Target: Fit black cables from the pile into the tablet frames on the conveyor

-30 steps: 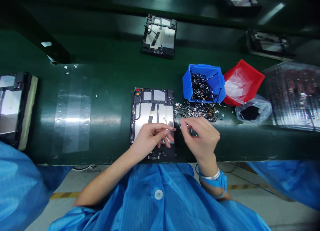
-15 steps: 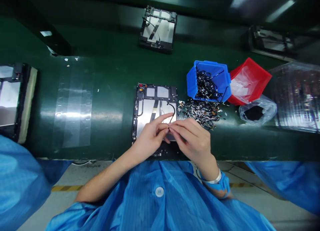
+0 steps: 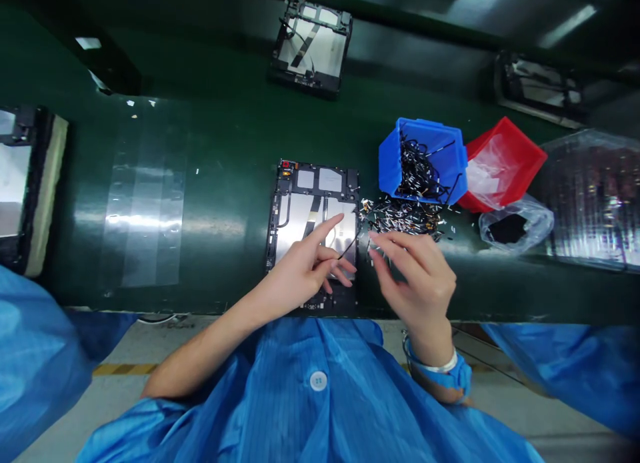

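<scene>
My left hand (image 3: 305,266) is over an opened tablet (image 3: 295,226), its thumb and a finger pinched on one end of a thin black cable (image 3: 352,243). The index finger points out over the tablet's silver battery area. From the pinch the cable runs up and to the right, past the tablet's right edge. To the right, my right hand (image 3: 417,269) hovers over the table with thumb and index fingertips slightly apart and no held thing visible. Its fingertips are just below a loose pile of short black cables (image 3: 400,217).
A blue bin (image 3: 389,163) with more cables stands behind the pile, beside a red bin (image 3: 525,159) and a clear plastic bag (image 3: 540,216). Other opened devices lie at the back (image 3: 325,46) and left (image 3: 15,183). Clear film strips (image 3: 150,249) lie on the left.
My right hand has let go of the cable and moved right, away from my left hand. My left hand keeps its pinch, and the cable now slants to the right.
</scene>
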Tool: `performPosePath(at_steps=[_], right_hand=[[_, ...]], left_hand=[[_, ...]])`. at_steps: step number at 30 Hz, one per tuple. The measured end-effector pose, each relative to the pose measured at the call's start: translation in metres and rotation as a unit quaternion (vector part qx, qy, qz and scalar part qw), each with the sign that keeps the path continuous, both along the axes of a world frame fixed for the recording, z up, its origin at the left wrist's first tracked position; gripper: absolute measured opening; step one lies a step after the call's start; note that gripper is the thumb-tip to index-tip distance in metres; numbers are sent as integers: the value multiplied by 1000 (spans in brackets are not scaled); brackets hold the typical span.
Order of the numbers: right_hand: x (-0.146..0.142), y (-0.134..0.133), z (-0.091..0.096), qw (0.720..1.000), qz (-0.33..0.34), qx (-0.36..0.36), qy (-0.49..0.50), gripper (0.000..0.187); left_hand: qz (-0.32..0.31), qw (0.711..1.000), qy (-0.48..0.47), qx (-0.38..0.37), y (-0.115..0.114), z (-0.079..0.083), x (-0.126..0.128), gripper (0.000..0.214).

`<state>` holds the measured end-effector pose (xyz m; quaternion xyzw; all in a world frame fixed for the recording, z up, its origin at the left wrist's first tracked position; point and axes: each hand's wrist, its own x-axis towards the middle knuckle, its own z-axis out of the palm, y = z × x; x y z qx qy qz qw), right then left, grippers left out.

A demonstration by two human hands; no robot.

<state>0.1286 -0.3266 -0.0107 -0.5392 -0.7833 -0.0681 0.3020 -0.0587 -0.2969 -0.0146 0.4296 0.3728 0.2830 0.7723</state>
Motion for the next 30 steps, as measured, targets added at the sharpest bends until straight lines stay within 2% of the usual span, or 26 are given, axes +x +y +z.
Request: performPosePath(at_steps=[3,5,7,9,10,11,13,15,18,21,25,28,30], right_hand=[[-8,2,-1,996,87,2,-9,23],[-11,4,-2,996,88,-3,18,20],[-12,7,-3,996,54,-7,73,20],[-12,10,-2,988,11,-19,151,19],[-13,12,-1,980,-7,-35,196,18],[-14,15,-1,968,-22,-58,241,16],[-19,22,1,935,-39,-120,330,12],[-26,33,1,893,-26,-194,404,7],[-40,49,-2,828,23,-316,462,12],[-57,58,-8,790,50,-402,461,21],[-77,61,-17,773,41,-438,456,24],[-85,61,-21,771,33,-443,456,24],[-87,63,-23,777,31,-439,450,23]], left_hand=[[-31,999,-12,-14,-2,8,-1,74],[-58,998,-6,15,3,13,-6,67],[-14,993,40,107,18,15,-13,54],[93,958,125,241,44,11,-22,44],[140,927,176,301,58,6,-26,44],[157,897,228,343,71,0,-29,47],[124,853,327,388,90,-13,-33,52],[70,819,394,412,97,-24,-37,52],[53,785,429,443,88,-29,-45,49],[95,759,433,477,66,-25,-61,48],[132,734,405,529,24,-25,-83,39],[113,730,395,546,-6,-34,-92,36],[92,715,402,565,-19,-41,-94,36]])
